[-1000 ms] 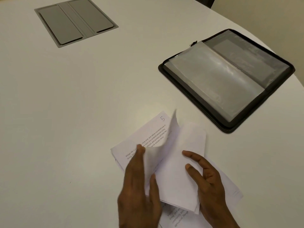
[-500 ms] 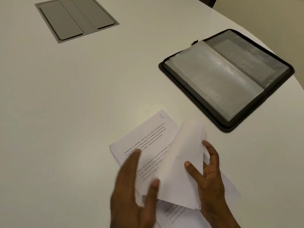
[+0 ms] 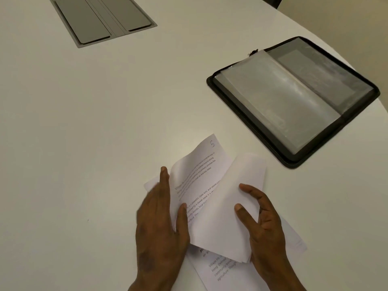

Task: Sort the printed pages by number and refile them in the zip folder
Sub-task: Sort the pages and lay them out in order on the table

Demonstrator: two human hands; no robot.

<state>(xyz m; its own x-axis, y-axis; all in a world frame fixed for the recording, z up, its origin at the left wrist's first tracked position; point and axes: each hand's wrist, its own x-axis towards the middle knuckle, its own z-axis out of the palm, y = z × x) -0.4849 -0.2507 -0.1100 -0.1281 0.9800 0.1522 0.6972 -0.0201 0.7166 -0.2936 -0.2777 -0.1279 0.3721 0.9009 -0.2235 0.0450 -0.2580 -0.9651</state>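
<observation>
Two hands, one loose stack of printed pages [image 3: 210, 185], one zip folder [image 3: 294, 97], one grey floor-box style hatch [image 3: 102, 17] set in the white table [image 3: 84, 122]. Page count can't be told; sheets overlap. Left hand [image 3: 161, 223] pinches the lifted page marked 5 [image 3: 201, 162] between thumb and straight fingers. Right hand [image 3: 262, 223] grips a folded-back blank-side bundle [image 3: 226, 217], thumb on top. Pages white, black text, curled. Folder lies open, black-edged, clear sleeves, well beyond the right fingertips.
</observation>
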